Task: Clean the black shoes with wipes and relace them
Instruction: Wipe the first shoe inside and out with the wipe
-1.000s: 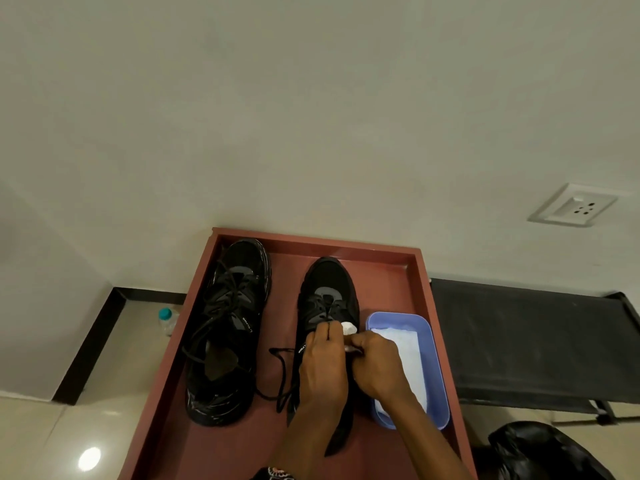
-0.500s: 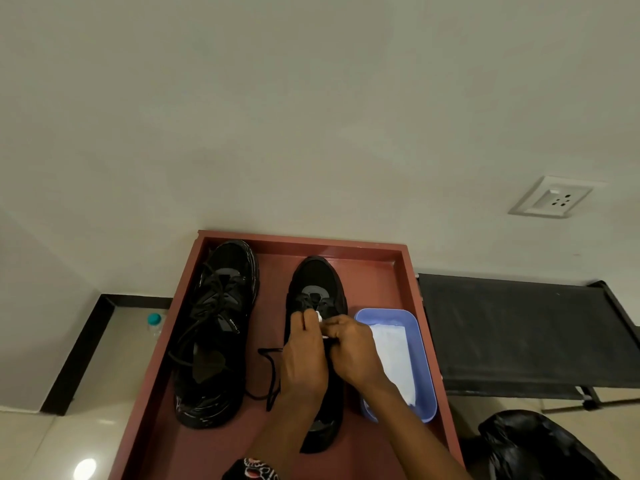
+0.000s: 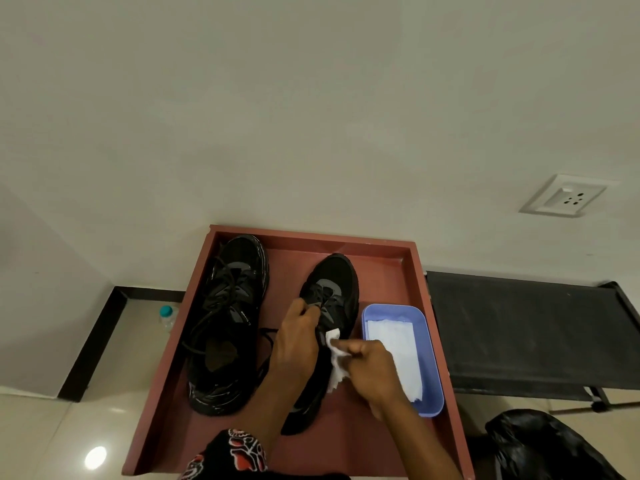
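Fingers (image 3: 337, 344) pinch one wipe (image 3: 335, 367); other hand (image 3: 298, 344) grips one of two shoes (image 3: 329, 306).

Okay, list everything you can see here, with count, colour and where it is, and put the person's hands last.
Tray: one, reddish brown, centre, against the wall.
Shoes: two, black, in the tray; the left shoe is laced, the right shoe is being worked on.
Wipe: one, white, over the right shoe's side.
Tub: one, light blue, in the tray's right part, white wipes inside.
Bottle: one, clear with a teal cap, on the floor left of the tray.
Bench: one, black, right of the tray.
Bag: one, black, lower right on the floor.
Socket: one, white, on the wall.
Sleeve: one, black with red and white pattern, bottom edge.
Left hand: on the right shoe's laces.
Right hand: holding the wipe.
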